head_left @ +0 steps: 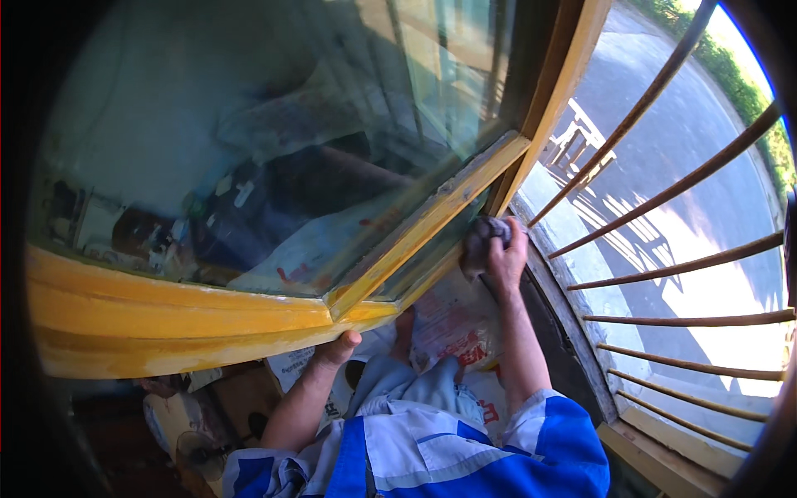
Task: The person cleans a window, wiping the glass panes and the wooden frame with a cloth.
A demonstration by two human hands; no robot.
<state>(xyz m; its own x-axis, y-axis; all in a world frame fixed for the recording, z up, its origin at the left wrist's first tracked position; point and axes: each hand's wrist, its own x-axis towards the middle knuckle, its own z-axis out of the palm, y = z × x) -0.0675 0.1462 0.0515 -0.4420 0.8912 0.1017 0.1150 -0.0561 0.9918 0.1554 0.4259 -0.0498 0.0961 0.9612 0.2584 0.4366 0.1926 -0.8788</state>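
A wooden window sash [178, 319], painted yellow with worn patches, hangs before me with glass panes [199, 149] in it. My left hand [336, 349] grips its lower edge, the thumb showing and the other fingers hidden behind the wood. Closed around a crumpled dark grey rag [479, 245], my right hand [508, 253] is at the sash's hinge-side edge, beside the narrow lower pane. The rag lies against or very close to the wood there; the exact contact is hidden. A yellow crossbar [432, 224] divides the large pane from the narrow one.
To the right, rusty bars [681, 319] span the window opening, above a weathered sill [564, 319]. Outside, a wooden stool [581, 145] stands on paved ground. White printed plastic sacks [448, 319] lie below my hands. Clutter [187, 423] sits at lower left. The glass carries reflections.
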